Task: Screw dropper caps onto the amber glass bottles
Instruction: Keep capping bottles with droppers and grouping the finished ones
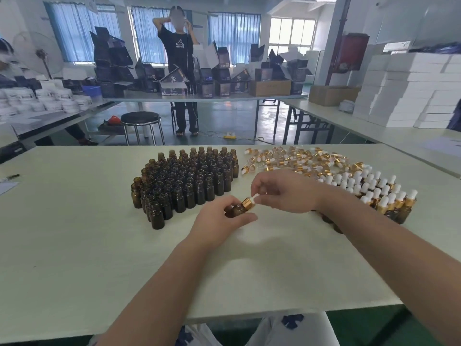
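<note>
Stretching wide, the pale matte desk (74,245) carries a dense block of open amber glass bottles (184,181), a loose heap of gold-collared dropper caps (294,158) and rows of capped bottles (384,196), partly hidden by the right forearm (374,233). Near its middle, the left hand (217,218) grips one tilted amber bottle (235,211) in curled fingers (245,217), hiding its base; the right hand (282,191) pinches the white rubber bulb (254,197) of its gold cap (247,203).

bottle (236,210) mostly behind left fingers (245,217)

A packing workshop is indicated: long tables (74,233) are loaded with stacked white boxes (409,91), dark cartons (222,71), jars (50,98) and massed bottles (189,181).
</note>
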